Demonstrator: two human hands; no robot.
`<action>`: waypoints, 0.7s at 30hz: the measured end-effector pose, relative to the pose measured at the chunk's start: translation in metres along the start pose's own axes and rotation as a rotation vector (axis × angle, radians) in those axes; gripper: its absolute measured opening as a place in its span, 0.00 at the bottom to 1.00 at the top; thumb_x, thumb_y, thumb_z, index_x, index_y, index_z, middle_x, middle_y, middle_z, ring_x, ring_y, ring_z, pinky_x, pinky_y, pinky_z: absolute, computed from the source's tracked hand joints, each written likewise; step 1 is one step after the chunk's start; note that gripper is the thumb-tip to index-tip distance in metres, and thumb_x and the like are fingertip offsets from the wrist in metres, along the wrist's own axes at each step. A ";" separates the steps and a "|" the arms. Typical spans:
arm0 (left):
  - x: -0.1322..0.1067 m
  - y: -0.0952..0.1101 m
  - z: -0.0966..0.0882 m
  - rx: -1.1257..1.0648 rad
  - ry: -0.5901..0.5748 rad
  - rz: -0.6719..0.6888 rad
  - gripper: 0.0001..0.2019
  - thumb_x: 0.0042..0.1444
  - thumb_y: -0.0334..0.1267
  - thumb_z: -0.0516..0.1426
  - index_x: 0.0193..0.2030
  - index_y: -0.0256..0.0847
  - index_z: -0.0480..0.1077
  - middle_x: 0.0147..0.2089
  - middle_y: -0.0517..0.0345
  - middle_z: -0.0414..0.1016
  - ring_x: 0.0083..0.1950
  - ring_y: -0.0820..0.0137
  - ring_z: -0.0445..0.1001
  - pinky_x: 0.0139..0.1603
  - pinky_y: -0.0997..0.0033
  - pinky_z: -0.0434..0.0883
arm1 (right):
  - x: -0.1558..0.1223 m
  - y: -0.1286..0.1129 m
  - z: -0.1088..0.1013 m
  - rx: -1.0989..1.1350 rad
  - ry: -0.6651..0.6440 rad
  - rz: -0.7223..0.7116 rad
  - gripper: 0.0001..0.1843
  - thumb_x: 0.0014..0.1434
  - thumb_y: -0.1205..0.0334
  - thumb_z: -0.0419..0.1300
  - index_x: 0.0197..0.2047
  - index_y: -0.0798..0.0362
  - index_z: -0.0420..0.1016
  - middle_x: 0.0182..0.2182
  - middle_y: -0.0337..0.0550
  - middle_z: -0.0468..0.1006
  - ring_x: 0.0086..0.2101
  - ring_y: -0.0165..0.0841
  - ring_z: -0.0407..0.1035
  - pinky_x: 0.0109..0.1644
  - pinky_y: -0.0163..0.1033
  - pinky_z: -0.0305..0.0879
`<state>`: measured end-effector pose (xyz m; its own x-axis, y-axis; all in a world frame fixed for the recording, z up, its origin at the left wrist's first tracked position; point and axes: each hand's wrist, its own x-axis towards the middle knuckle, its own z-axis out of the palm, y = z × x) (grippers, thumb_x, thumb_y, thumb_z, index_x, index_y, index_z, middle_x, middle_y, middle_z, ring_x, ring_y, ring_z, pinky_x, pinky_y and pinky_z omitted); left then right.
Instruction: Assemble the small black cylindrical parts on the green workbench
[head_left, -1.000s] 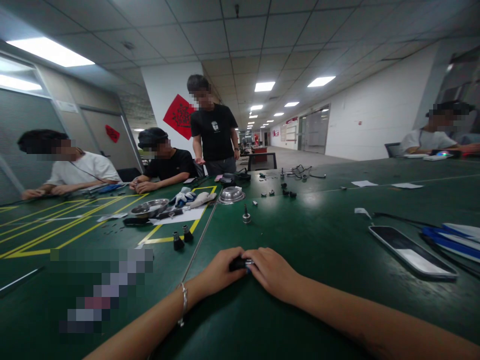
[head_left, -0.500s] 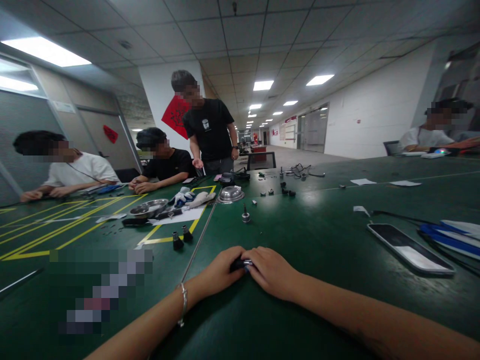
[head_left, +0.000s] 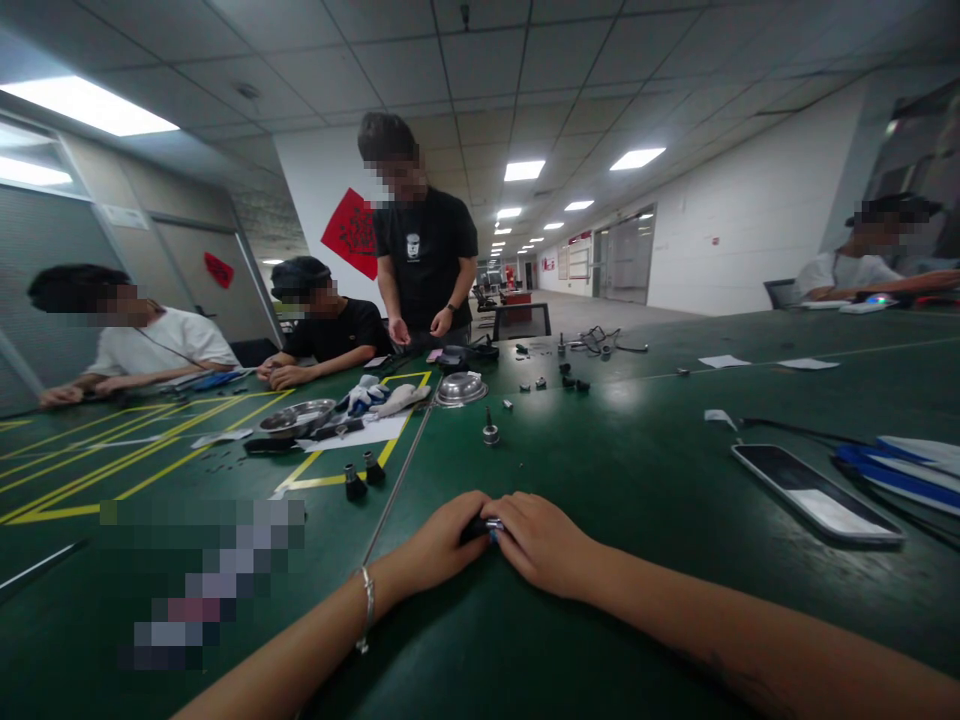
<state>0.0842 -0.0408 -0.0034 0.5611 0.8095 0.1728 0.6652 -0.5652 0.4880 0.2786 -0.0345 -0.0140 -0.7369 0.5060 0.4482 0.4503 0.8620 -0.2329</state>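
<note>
My left hand [head_left: 448,528] and my right hand [head_left: 546,548] meet at the near middle of the table. Fingers of the left are wrapped round a small black part with a shiny metal end [head_left: 474,529]. Bent over that metal end are the fingers of the right hand, which cover most of it. How far the part reaches inside the hands is hidden. Beyond them stands a metal piece with a thin upright tip [head_left: 490,430]. Two black cone-shaped parts with metal tops [head_left: 355,485] stand to the left.
On the green table [head_left: 630,470] lie a phone [head_left: 814,495] and a blue-and-white bundle [head_left: 900,475] at right. Metal bowls [head_left: 461,390], gloves [head_left: 364,395] and several small parts are farther back. People sit around; one person [head_left: 424,250] stands opposite.
The standing person has straightened and moved slightly right, with both hands now in front of the body. My hands and the part between them stay in place.
</note>
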 end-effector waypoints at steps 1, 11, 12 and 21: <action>0.000 -0.001 0.000 0.000 -0.002 0.002 0.07 0.53 0.29 0.54 0.40 0.41 0.64 0.41 0.57 0.70 0.44 0.65 0.69 0.47 0.65 0.67 | 0.000 0.000 0.000 0.001 -0.003 0.000 0.11 0.63 0.69 0.50 0.49 0.56 0.65 0.40 0.48 0.72 0.39 0.37 0.65 0.45 0.42 0.61; -0.001 0.000 0.001 -0.012 -0.007 0.001 0.09 0.53 0.28 0.54 0.41 0.41 0.64 0.42 0.57 0.70 0.45 0.65 0.69 0.48 0.65 0.67 | 0.000 0.000 0.001 -0.020 -0.018 0.008 0.11 0.63 0.68 0.51 0.49 0.56 0.65 0.39 0.48 0.72 0.38 0.38 0.65 0.45 0.42 0.61; -0.001 0.001 0.000 -0.020 -0.009 0.000 0.10 0.53 0.28 0.54 0.42 0.41 0.64 0.43 0.56 0.70 0.46 0.65 0.69 0.49 0.64 0.66 | 0.000 0.000 0.001 -0.026 -0.018 0.011 0.11 0.63 0.68 0.51 0.49 0.57 0.65 0.39 0.48 0.72 0.38 0.38 0.65 0.44 0.42 0.61; 0.000 -0.001 0.001 -0.012 0.092 0.018 0.08 0.52 0.28 0.55 0.38 0.41 0.63 0.42 0.56 0.67 0.45 0.65 0.66 0.47 0.64 0.66 | 0.000 0.001 0.004 -0.034 0.025 0.008 0.12 0.63 0.70 0.52 0.50 0.56 0.66 0.42 0.47 0.73 0.40 0.37 0.67 0.45 0.42 0.62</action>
<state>0.0834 -0.0404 -0.0046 0.5251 0.8108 0.2588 0.6494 -0.5782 0.4939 0.2769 -0.0331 -0.0181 -0.7207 0.5118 0.4677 0.4734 0.8561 -0.2074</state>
